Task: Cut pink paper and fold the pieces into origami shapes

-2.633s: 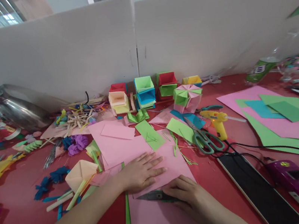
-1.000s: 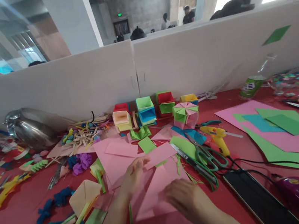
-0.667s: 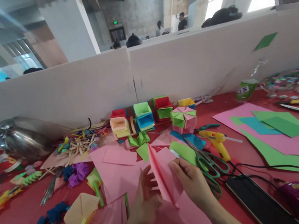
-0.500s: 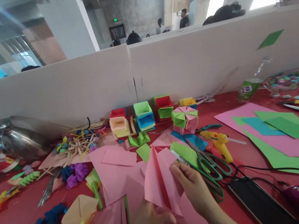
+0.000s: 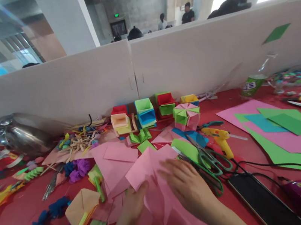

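Observation:
A creased sheet of pink paper [image 5: 149,167] lies unfolded in front of me, on top of a larger pink sheet [image 5: 182,223]. My left hand [image 5: 135,204] grips its lower left edge, thumb on top; the other fingers are mostly hidden. Fingers stretched out, my right hand [image 5: 186,183] rests flat over its right half. Just right of that hand are green-handled scissors [image 5: 212,161] and a green sheet [image 5: 186,148]. More pink paper [image 5: 116,171] lies to the left.
Folded paper boxes [image 5: 146,115] and a pink-green paper piece [image 5: 187,116] stand along the white partition [image 5: 77,82]. A yellow glue gun [image 5: 220,139], a phone [image 5: 263,201] and black cables are on the right. Leftward sit craft sticks [image 5: 80,144] and a steel jug [image 5: 22,134].
The pink paper was held up folded with a groove down its middle; now it is opened out and lower. My right hand went from pinching its edge to lying flat on it.

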### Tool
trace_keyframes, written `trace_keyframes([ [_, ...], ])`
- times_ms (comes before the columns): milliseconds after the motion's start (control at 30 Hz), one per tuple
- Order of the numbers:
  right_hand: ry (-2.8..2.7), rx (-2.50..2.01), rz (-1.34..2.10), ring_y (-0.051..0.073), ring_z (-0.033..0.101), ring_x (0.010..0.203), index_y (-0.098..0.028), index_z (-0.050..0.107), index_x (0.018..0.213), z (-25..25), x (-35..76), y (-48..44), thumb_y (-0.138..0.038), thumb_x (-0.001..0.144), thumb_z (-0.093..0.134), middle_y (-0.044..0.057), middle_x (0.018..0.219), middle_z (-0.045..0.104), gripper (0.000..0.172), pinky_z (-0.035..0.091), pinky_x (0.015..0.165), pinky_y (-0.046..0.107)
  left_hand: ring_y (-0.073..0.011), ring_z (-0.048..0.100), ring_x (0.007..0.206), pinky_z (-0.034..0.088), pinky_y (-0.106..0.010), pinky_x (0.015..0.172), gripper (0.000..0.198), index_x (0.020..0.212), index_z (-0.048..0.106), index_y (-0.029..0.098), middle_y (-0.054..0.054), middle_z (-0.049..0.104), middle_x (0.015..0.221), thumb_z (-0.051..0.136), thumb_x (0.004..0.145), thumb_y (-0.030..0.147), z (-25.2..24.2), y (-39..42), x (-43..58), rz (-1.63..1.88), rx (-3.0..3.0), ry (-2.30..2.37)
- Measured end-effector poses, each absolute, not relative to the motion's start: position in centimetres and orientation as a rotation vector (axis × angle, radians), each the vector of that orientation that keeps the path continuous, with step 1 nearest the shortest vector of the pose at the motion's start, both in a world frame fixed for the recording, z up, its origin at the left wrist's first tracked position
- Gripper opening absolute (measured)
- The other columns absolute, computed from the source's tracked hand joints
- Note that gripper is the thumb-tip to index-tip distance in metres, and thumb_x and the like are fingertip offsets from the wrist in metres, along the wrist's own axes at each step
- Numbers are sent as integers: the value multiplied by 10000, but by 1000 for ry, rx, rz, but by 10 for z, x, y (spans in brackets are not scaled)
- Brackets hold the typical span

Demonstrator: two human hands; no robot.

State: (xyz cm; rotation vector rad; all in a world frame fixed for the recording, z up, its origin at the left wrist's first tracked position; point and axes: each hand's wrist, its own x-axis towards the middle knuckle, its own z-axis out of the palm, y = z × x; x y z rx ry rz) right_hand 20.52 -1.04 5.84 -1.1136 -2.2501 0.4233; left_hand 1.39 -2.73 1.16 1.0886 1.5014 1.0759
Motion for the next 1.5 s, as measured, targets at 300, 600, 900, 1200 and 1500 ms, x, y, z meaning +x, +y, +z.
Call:
trace_keyframes([
  [300,-2694,-786,365,208,501,1170,-263,525,1215,26,231,-67,-205,870,470,22,1241,584,354,364,1002,368,-276,570,1078,477,-407,880,571,1329,366,141,-151,602,1183,508,806,322,-15,-96,18,998,1168,1498],
  [600,-2513,-895,650,204,564,1073,-247,624,1049,3,236,-82,-196,852,496,48,1097,674,240,456,887,326,-205,566,1089,477,-285,892,411,1235,493,189,-58,625,1184,503,846,321,-2,-97,-5,591,2788,947],
  [900,-2144,-1410,721,160,615,693,-212,610,726,10,232,-73,-239,868,474,24,726,657,198,482,627,245,-170,678,738,551,-226,653,188,955,621,224,-45,718,841,466,874,295,-13,-103,0,800,1993,1596],
  [1200,-2276,-1636,497,233,633,702,-202,619,857,5,218,-54,-187,815,506,59,769,686,122,467,604,309,-208,489,1155,299,-331,1013,416,1231,518,266,7,567,1262,437,834,172,-13,-103,21,609,3094,1413],
  [1500,-2194,-1364,641,230,598,817,-207,554,1123,8,222,-50,-114,813,435,82,896,660,344,477,719,351,-295,366,1260,384,-380,938,695,1357,338,110,-158,498,1310,496,795,487,-18,-108,16,705,2832,1651],
])
